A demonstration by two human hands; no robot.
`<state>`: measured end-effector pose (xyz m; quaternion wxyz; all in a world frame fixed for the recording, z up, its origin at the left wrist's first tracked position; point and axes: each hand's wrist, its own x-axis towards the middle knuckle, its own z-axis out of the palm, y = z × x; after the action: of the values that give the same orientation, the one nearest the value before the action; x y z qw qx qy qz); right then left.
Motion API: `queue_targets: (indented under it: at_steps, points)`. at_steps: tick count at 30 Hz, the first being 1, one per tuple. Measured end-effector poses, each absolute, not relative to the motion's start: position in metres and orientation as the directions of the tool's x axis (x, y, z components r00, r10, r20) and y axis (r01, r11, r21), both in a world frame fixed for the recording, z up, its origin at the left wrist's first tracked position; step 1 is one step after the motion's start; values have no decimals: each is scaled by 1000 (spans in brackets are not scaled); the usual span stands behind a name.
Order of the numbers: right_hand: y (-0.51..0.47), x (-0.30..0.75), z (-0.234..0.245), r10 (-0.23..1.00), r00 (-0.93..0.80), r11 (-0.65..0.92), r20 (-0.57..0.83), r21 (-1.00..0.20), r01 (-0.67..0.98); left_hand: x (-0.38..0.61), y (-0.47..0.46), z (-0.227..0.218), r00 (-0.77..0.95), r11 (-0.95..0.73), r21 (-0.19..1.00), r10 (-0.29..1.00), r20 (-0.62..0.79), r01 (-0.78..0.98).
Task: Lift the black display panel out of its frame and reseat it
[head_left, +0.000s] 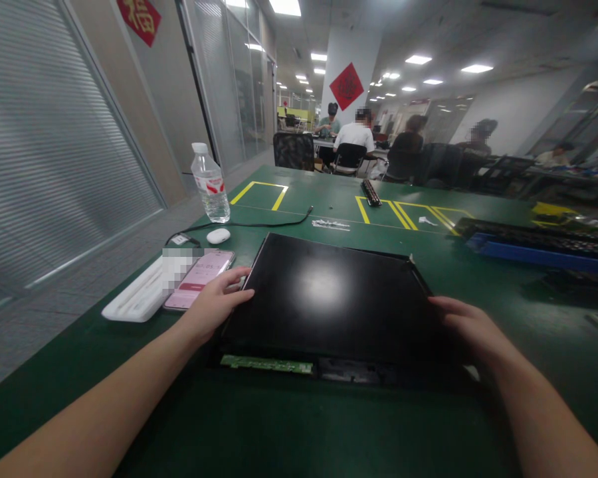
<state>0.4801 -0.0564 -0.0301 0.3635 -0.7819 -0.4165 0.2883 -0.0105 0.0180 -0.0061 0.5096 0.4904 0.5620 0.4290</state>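
Observation:
A black flat screen panel (329, 299) lies on the green table (299, 425) in front of me, with a green circuit strip (266, 363) showing along its near edge. My left hand (214, 305) grips the panel's left edge, fingers curled onto it. My right hand (471, 328) holds the right edge the same way, fingers wrapped round the side.
A pink phone (199, 279) and a white tray (137, 299) sit left of the panel, with a water bottle (210, 182), a white earbud case (218, 236) and a black cable (259, 224) behind. Blue trays (538, 249) lie at right. Several people sit at desks beyond the table.

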Motion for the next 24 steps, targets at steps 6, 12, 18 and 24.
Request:
queue_targets:
  at_steps: [6,12,18,24]
  points:
    - [-58,477,-30,806,544,-472,-234,-808,353,-5,12,7,86,229,967,972,-220,-109]
    - [-58,477,-30,800,544,-486,-253,-806,339,0,9,11,87,356,918,934,-346,-173]
    - [-58,478,-29,791,553,-505,-261,-789,350,-1,11,9,112,385,901,922,-370,-201]
    - [-58,480,-30,816,529,-470,-235,-802,368,-2,13,7,114,424,877,905,-409,-225]
